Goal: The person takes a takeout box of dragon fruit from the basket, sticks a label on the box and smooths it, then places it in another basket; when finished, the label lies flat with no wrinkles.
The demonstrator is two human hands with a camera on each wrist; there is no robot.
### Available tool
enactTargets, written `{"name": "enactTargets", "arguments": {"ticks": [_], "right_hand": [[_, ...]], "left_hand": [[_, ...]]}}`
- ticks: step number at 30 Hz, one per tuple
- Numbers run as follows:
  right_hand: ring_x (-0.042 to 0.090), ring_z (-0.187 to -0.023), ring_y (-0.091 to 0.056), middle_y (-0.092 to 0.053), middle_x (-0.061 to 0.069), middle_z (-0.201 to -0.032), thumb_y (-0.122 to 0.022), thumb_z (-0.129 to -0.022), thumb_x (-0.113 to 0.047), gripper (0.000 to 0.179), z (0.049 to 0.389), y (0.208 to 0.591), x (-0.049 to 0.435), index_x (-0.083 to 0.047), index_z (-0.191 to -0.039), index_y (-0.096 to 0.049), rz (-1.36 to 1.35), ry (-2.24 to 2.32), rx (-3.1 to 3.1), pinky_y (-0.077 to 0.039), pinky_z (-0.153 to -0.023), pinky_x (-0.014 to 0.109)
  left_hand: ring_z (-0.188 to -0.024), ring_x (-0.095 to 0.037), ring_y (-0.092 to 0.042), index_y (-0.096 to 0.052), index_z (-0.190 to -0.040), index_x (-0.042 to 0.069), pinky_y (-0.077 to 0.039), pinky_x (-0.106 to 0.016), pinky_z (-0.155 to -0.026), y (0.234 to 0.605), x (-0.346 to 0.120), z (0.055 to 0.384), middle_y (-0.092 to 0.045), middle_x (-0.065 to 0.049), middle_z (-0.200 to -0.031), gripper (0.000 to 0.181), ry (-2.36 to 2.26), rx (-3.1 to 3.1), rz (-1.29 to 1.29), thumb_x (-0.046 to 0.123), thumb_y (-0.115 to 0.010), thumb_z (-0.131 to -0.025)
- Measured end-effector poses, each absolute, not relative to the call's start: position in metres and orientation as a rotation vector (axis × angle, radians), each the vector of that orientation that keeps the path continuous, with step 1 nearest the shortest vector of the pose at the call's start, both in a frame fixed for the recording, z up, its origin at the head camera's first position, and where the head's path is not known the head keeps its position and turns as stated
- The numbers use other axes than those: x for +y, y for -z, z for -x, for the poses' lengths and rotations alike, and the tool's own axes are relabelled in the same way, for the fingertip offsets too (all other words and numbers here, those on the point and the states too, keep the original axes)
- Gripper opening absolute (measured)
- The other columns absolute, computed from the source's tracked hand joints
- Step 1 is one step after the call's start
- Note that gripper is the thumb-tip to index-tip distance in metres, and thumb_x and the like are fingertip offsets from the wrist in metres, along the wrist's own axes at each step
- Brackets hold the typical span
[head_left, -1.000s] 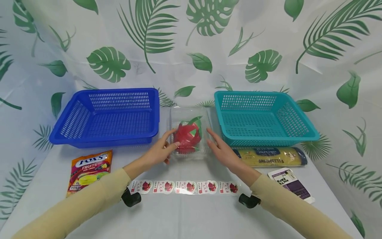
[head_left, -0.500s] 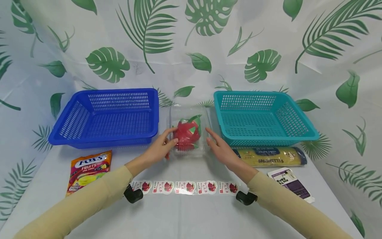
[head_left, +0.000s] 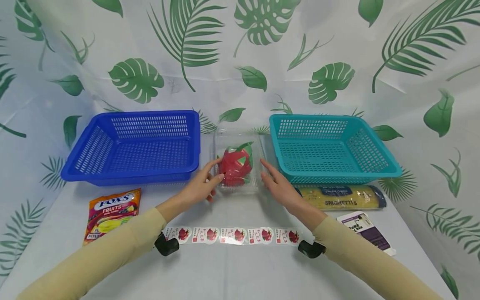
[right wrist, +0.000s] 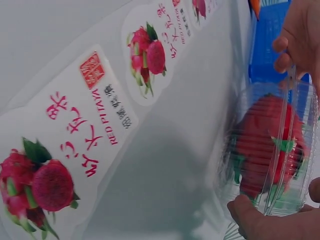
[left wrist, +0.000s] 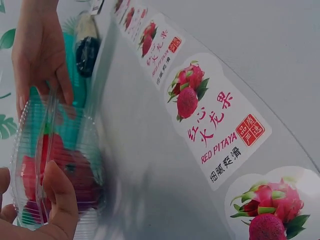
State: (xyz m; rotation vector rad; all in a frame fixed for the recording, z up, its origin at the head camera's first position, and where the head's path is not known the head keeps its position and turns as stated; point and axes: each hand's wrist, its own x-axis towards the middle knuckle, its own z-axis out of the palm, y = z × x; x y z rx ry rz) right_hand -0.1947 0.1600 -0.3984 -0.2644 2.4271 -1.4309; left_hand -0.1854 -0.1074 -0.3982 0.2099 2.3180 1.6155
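Note:
A clear plastic clamshell box [head_left: 240, 183] stands at the middle of the table in the head view, its lid down over a red dragon fruit [head_left: 236, 166] with green scales. My left hand [head_left: 202, 183] holds the box's left side; in the left wrist view its thumb [left wrist: 60, 195] lies against the rim. At the opposite side my right hand [head_left: 279, 187] holds the rim between thumb and fingers, with the thumb [right wrist: 245, 212] low on the box in the right wrist view. Some fingertips are hidden behind the plastic.
A blue basket [head_left: 71, 171] stands at left and a teal basket [head_left: 390, 168] at right. A candy bag [head_left: 112, 212], a spaghetti pack [head_left: 345, 198] and a purple-and-white packet [head_left: 367, 233] lie in front of them. A strip of several red pitaya stickers [head_left: 234, 235] lies nearer me.
The box, with the dragon fruit inside, has shifted slightly up and away in the head view. Both hands stay at its sides.

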Motion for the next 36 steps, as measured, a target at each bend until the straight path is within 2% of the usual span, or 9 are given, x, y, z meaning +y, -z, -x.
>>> {"name": "enactTargets", "arguments": {"ticks": [8, 20, 36], "right_hand": [[0.041, -0.132, -0.044, -0.02, 0.01, -0.161, -0.036, -0.106, -0.04, 0.055, 0.193, 0.398, 0.161, -0.027, -0.157, -0.019, 0.271, 1.431, 2.427, -0.033, -0.109, 0.055], [0.041, -0.133, -0.043, -0.021, 0.012, -0.16, -0.034, -0.107, -0.039, 0.055, 0.198, 0.395, 0.158, -0.027, -0.158, -0.017, 0.247, 1.441, 2.408, -0.033, -0.109, 0.054], [0.041, -0.132, -0.043, -0.017, 0.009, -0.162, -0.036, -0.107, -0.037, 0.055, 0.2, 0.397, 0.158, -0.026, -0.157, -0.018, 0.279, 1.451, 2.413, -0.034, -0.108, 0.054]], "left_hand": [[-0.064, -0.022, -0.056, -0.026, -0.155, 0.028, -0.053, -0.049, -0.068, 0.397, -0.107, 0.186, -0.051, -0.023, -0.098, 0.056, -1.629, 2.348, -0.241, 0.027, -0.049, -0.104], [-0.063, -0.022, -0.056, -0.024, -0.155, 0.028, -0.053, -0.051, -0.07, 0.393, -0.107, 0.194, -0.05, -0.022, -0.099, 0.055, -1.591, 2.366, -0.237, 0.028, -0.047, -0.105], [-0.066, -0.024, -0.055, -0.023, -0.155, 0.028, -0.054, -0.053, -0.069, 0.394, -0.107, 0.195, -0.048, -0.026, -0.105, 0.055, -1.627, 2.322, -0.221, 0.025, -0.047, -0.105]]}}
